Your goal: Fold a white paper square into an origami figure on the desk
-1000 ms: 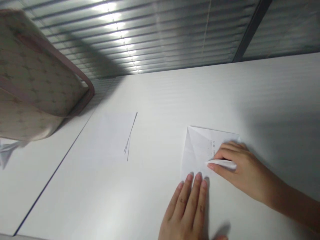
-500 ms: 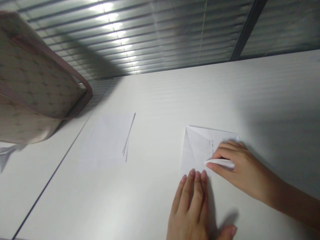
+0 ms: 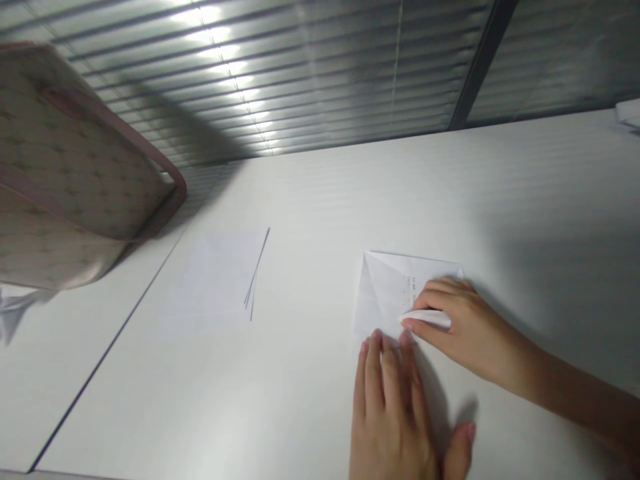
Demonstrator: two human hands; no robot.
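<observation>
- The paper (image 3: 380, 293) lies flat on the white bench (image 3: 310, 220), to the right of the bag (image 3: 75, 180), well apart from it and closer to the person.
- Its far edge runs roughly left to right, dipping a little towards the person at the end farther from the bag. Its left edge, the side facing the bag, runs nearly straight towards the person.
- Creases fan out from the far corner on the bag side. Printed marks show near the middle, too blurred to read.
- A narrow flap (image 3: 427, 317) stands up from the paper. Its long axis lies left to right, the thin tip pointing to the bag side and the blunt end away.
- The right hand (image 3: 463, 333) is on the side of the paper away from the bag, pinching the flap between thumb and curled fingers.
- The left hand (image 3: 393, 420) is flat and grips nothing: fingers stretched and close together, tips on the paper's near edge, thumb spread out away from the bag side.
- The bag, pale and patterned with pinkish bands, stands on the bench; what is in it I cannot tell.
- Loose sheets (image 3: 215, 280) lie between bag and paper, their ends slightly fanned away from the bag.
- A folded piece (image 3: 10, 317) sits just on the bag's near side, partly cut off.
- Blinds (image 3: 340, 73) rise behind the bag and stretch right.
- A white item (image 3: 629, 113) sits far to the bag's right, cut off.
</observation>
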